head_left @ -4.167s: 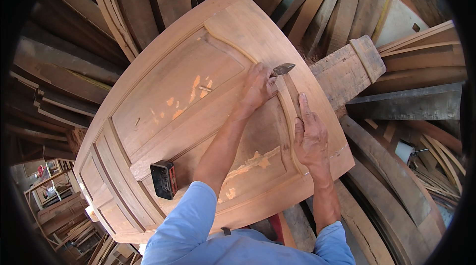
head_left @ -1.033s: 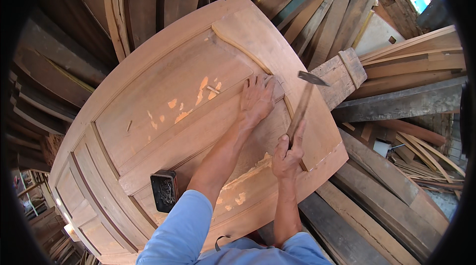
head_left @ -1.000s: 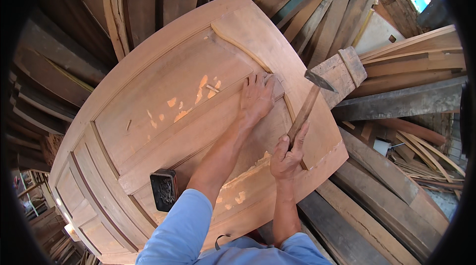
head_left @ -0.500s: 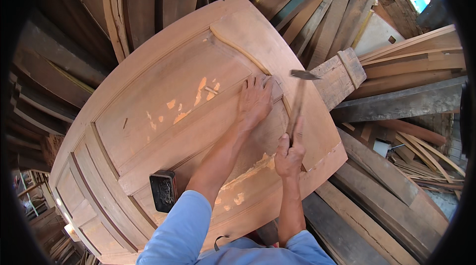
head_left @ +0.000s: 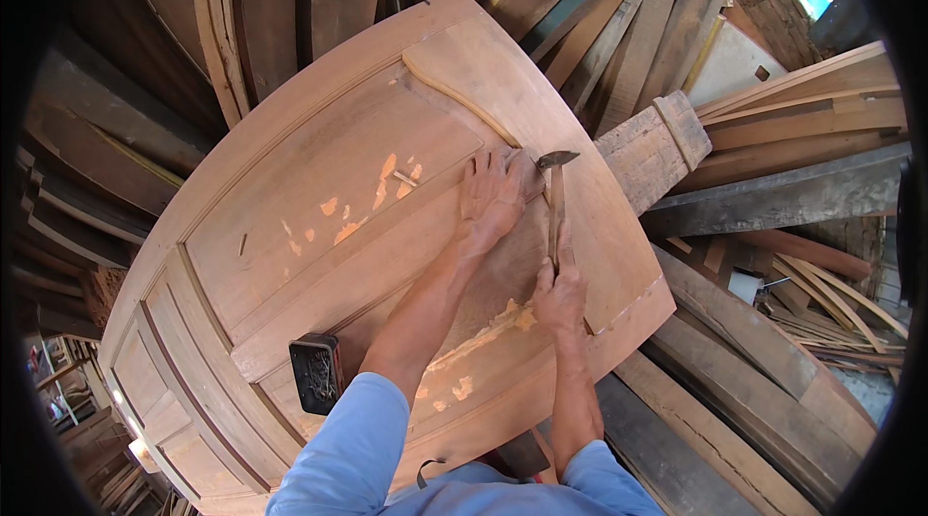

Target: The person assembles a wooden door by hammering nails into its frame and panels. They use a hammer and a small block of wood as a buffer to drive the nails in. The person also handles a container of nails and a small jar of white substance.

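A large wooden panelled door (head_left: pixel 319 168) lies before me. My left hand (head_left: pixel 491 192) rests on it with fingers stretched out, palm down beside the upper end of the middle rail. What lies under the palm and thumb is hidden. In my right hand (head_left: pixel 560 294) is a hammer (head_left: pixel 556 212), gripped by its wooden handle. Its dark metal head is close to the left hand's thumb side, near a curved strip of moulding (head_left: pixel 462 104). I cannot tell whether the head touches the wood.
A black box of nails (head_left: pixel 316 374) stands on the door beside my left forearm. Pale filler patches (head_left: pixel 387 183) and a small stick (head_left: pixel 405 179) are on the panel. Stacked boards (head_left: pixel 744 400) surround the door. A rough plank (head_left: pixel 652 151) juts out beyond its right edge.
The hammer has swung down and left, its head now closer to my left hand. My right hand moved slightly with it. The left hand stays in about the same place on the door.
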`<state>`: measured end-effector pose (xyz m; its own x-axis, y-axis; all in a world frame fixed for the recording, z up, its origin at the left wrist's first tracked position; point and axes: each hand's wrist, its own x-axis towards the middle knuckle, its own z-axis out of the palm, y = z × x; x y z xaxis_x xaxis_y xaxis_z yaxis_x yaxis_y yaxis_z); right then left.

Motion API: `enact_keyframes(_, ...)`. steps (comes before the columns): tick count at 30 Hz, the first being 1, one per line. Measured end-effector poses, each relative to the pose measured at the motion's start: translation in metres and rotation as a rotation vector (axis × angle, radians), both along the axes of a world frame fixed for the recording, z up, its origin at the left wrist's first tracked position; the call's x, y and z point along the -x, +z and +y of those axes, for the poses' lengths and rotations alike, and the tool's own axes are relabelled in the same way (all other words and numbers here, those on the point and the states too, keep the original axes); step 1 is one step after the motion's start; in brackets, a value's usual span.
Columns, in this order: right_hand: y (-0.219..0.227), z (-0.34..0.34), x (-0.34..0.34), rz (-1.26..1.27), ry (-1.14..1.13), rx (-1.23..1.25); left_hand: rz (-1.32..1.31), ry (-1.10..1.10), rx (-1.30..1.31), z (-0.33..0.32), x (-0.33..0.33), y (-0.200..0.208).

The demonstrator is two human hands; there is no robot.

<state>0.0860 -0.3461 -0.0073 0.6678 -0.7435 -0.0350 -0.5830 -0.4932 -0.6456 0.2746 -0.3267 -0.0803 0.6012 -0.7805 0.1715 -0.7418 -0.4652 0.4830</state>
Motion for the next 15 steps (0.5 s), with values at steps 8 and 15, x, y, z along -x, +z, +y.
enact_keyframes(8, 0.011, -0.009, 0.002, 0.017, -0.002, -0.121, -0.011, -0.01, -0.01, -0.003, -0.003, 0.005)
enact_keyframes(15, -0.013, -0.004, 0.01, -0.213, 0.027, -0.012, -0.015, 0.0, 0.048, -0.002, -0.003, -0.005)
